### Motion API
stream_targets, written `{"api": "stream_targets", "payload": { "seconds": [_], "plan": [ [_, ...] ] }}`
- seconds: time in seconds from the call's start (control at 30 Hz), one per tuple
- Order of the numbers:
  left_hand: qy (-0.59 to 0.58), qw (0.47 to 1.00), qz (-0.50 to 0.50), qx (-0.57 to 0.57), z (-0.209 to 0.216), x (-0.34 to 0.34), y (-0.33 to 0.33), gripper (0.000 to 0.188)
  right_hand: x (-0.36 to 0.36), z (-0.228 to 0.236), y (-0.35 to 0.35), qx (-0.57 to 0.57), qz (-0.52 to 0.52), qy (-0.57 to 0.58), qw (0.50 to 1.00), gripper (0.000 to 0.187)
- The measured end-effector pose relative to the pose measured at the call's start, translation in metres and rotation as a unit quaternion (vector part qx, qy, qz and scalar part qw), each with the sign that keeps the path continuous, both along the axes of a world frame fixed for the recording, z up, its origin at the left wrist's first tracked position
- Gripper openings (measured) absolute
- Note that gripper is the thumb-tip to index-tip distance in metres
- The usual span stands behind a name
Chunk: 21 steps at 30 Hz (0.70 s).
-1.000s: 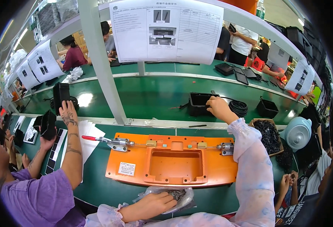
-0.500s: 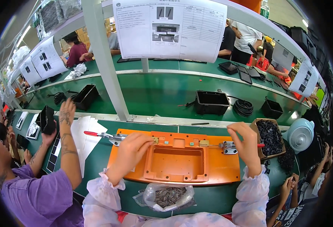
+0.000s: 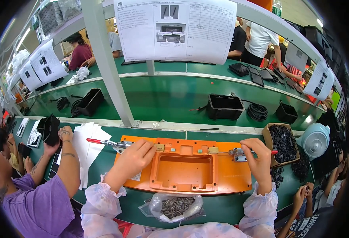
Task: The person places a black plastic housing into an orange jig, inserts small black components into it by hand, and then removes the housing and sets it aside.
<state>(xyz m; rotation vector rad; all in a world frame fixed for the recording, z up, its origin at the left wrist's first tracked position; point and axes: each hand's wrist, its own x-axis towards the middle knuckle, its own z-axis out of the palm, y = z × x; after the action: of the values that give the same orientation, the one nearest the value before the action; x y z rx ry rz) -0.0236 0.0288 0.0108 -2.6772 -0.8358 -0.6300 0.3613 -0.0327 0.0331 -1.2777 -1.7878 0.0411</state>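
An orange fixture plate (image 3: 234, 174) with a raised frame and a rectangular recess lies in front of me. My left hand (image 3: 136, 158) is beside the brass-coloured block at the frame's upper left corner, fingers curled together. Any small item in them is hidden. Behind that hand, a toggle clamp (image 3: 117, 144) with a red handle is partly covered. My right hand (image 3: 257, 156) is at the right toggle clamp (image 3: 238, 154), thumb and fingertips closed in a pinch; what they grip cannot be made out. A clear bag of small metal pins (image 3: 176, 208) lies near me.
A carton of small black parts (image 3: 281, 142) and a pale blue fan (image 3: 315, 142) stand at right. Black boxes with coiled cables, one an open box (image 3: 225, 107), sit on the green belt (image 3: 166, 95). At left, a co-worker in a purple shirt (image 3: 43, 202) handles a black box.
My right hand has come down to the right clamp. My left hand has shifted slightly left. The co-worker's raised hand has lowered to their black box, and the open box on the belt sits slightly farther right.
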Motion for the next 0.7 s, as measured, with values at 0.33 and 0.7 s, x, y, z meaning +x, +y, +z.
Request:
{"api": "stream_targets", "payload": {
  "seconds": [0.33,0.7],
  "plan": [
    [0.043,0.999,0.018,0.008,0.013,0.012,-0.004,0.029,0.008,-0.001,-0.009,0.016,-0.016,-0.003,1.000,0.010],
    [-0.198,0.919,-0.187,-0.284,0.015,0.138,0.023,0.018,0.085,-0.062,-0.066,0.021,-0.374,-0.011,0.927,0.009]
  ]
}}
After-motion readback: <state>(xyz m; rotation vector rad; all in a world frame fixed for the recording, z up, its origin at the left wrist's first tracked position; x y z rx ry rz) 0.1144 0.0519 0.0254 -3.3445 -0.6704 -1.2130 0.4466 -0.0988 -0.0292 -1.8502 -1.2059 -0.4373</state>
